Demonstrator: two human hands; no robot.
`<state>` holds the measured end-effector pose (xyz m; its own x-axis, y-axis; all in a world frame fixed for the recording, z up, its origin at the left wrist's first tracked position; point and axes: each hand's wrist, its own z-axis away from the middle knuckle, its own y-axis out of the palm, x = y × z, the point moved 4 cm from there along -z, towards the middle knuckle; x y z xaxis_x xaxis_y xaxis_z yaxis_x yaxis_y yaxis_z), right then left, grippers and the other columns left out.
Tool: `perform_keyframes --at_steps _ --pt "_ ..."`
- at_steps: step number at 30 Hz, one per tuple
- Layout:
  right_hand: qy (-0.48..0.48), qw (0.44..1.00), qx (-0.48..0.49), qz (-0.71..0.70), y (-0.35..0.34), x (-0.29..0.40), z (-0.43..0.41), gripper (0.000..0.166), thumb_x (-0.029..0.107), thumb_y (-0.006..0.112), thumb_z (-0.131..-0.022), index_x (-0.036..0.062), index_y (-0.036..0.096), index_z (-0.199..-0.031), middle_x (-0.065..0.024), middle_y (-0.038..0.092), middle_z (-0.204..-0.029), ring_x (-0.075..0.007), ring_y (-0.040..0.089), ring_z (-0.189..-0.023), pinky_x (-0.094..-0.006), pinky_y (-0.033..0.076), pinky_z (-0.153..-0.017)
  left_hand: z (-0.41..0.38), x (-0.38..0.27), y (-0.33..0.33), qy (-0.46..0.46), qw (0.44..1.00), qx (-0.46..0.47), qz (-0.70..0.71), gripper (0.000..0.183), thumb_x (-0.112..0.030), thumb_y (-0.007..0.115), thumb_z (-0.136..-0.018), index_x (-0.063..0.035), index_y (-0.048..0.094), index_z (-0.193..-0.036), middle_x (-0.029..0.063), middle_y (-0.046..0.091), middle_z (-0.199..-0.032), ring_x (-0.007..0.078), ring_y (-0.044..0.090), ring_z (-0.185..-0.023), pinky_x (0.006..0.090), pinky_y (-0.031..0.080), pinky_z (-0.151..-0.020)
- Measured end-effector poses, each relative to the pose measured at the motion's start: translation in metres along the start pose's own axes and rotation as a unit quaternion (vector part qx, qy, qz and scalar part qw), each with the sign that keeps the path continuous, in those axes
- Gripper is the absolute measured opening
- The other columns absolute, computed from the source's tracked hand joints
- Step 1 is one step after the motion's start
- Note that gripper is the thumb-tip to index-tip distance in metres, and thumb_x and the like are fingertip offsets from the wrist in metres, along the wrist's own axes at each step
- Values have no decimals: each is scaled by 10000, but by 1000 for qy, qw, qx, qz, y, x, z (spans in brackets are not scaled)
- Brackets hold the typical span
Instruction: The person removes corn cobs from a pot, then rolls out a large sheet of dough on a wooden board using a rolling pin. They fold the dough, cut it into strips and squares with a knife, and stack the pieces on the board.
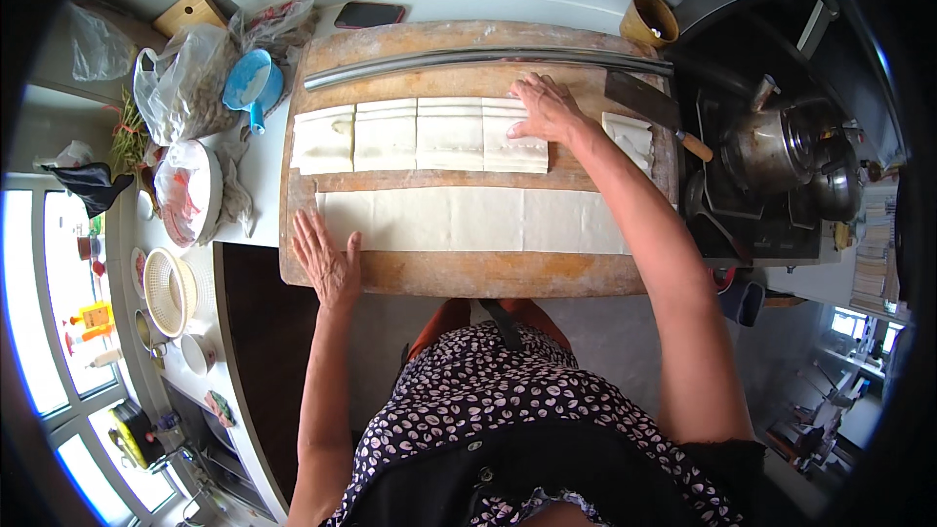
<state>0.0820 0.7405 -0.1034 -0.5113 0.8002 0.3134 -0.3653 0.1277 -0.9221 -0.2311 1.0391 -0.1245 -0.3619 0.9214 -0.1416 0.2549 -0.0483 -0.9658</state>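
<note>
Across the wooden board (468, 274) lie two long bands of dough. The far band is layered dough sheets (448, 135), cut crosswise into several blocks. My right hand (547, 111) rests on its right end, fingers spread over the last block. Nearer to me stretches a flat dough strip (450, 219) with faint crosswise creases; my right forearm hides part of its right end. At that strip's left end, my left hand (327, 256) lies with fingers apart by the board's left edge, holding nothing. A smaller folded dough piece (629, 139) sits at the right, beyond my right forearm.
A metal rolling rod (483, 58) spans the board's far side. A cleaver (644, 102) lies at the right, its wooden handle past the edge. The stove with a metal pot (765, 146) adjoins there. On the left stand a blue dipper (253, 84) and plastic bags (192, 73).
</note>
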Motion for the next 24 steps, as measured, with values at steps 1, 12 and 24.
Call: perform_keyframes --at_steps 1,12,24 --pt "15 999 38 6 -5 -3 -3 787 428 864 -680 41 540 -1283 -169 555 -1366 -347 514 -1284 -490 408 -1077 1 -6 -5 -13 998 -11 59 724 -433 534 -1010 2 298 -1538 244 232 -1615 386 209 -1508 511 180 -1213" --pt "11 996 -2 -83 10 -13 -10 730 316 864 -652 -27 607 -1242 -259 654 -1206 -378 612 -1158 -413 482 -990 8 -199 -1 -197 627 296 693 499 -368 487 -1068 73 541 -1296 193 621 -1228 278 660 -1100 373 535 -949" --pt "-95 940 -302 -124 9 112 148 346 111 749 -818 31 585 -1112 -112 586 -970 -287 640 -910 -414 582 -743 -31 -234 17 -335 314 302 835 873 -730 162 -986 -53 391 -1487 203 481 -1466 419 485 -1325 521 391 -1140"
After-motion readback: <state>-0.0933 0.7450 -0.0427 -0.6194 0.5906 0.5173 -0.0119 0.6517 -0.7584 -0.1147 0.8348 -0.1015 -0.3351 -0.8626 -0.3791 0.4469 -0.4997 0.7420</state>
